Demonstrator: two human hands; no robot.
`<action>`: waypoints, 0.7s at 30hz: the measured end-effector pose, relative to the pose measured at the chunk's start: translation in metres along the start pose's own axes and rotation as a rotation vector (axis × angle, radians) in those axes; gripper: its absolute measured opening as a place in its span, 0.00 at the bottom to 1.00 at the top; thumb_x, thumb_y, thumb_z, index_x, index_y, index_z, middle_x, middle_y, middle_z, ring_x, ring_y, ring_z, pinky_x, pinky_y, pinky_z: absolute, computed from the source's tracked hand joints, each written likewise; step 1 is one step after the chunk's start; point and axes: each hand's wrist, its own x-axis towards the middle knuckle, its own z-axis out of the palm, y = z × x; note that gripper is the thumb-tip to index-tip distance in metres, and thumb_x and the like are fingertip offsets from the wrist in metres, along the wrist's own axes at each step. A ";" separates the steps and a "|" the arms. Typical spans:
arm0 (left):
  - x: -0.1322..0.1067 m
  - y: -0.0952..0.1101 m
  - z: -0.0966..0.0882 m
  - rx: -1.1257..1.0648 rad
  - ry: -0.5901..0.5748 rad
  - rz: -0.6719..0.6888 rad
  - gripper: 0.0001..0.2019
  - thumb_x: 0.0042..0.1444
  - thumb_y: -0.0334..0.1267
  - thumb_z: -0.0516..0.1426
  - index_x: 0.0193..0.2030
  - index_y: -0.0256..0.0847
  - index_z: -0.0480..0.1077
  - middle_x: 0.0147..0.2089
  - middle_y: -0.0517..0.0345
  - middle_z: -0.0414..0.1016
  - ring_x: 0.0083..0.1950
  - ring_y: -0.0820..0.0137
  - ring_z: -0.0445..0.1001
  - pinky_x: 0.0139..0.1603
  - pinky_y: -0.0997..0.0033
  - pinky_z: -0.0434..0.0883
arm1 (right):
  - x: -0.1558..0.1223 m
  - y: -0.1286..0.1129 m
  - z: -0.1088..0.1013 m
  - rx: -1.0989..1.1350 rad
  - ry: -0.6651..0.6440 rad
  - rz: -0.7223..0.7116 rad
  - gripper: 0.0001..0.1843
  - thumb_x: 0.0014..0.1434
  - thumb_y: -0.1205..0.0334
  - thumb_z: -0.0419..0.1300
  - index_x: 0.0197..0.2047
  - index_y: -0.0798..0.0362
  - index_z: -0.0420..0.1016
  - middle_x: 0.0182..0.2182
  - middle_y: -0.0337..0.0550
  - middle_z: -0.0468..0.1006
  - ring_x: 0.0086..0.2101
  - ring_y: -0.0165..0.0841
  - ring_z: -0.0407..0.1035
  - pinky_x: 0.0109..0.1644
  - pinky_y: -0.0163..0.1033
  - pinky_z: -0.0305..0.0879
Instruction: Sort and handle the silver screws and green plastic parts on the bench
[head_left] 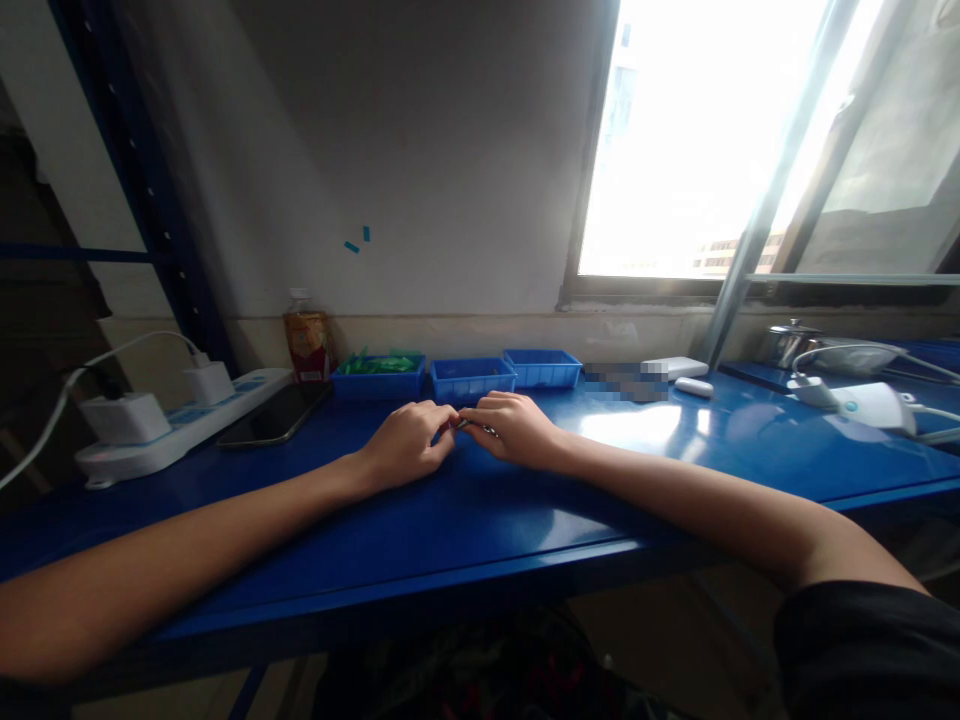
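Observation:
My left hand (411, 442) and my right hand (513, 428) rest together on the blue table (465, 520), fingers curled and fingertips meeting. Between them they pinch a small object (463, 424), too small to name. Just beyond the hands stand three blue trays in a row: the left tray (379, 379) holds green pieces, the middle tray (472, 379) and the right tray (542, 369) show little inside.
A dark phone (274, 414) lies left of the hands beside a white power strip (176, 424) with chargers plugged in. A bottle (307, 346) stands by the wall. White devices (862, 402) and a metal pot (792, 342) sit at the right under the window.

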 end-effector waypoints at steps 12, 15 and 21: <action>0.000 -0.009 -0.002 -0.092 0.173 -0.003 0.09 0.59 0.43 0.53 0.39 0.41 0.69 0.36 0.57 0.73 0.39 0.68 0.73 0.41 0.69 0.68 | -0.001 0.000 -0.001 0.031 0.014 -0.026 0.13 0.64 0.60 0.54 0.45 0.55 0.76 0.29 0.43 0.74 0.31 0.30 0.66 0.38 0.35 0.60; 0.001 -0.010 -0.001 -0.128 0.160 0.003 0.09 0.59 0.43 0.53 0.39 0.41 0.70 0.38 0.56 0.74 0.40 0.68 0.73 0.41 0.70 0.68 | -0.001 0.000 -0.001 0.042 0.000 -0.039 0.13 0.64 0.60 0.53 0.46 0.55 0.75 0.29 0.43 0.74 0.31 0.30 0.66 0.39 0.35 0.60; 0.001 -0.012 0.002 -0.213 0.160 -0.031 0.11 0.59 0.44 0.53 0.40 0.40 0.71 0.37 0.56 0.75 0.38 0.68 0.74 0.37 0.71 0.69 | -0.001 0.000 -0.001 0.039 -0.012 -0.046 0.13 0.64 0.60 0.53 0.45 0.55 0.76 0.29 0.43 0.74 0.32 0.31 0.65 0.40 0.35 0.61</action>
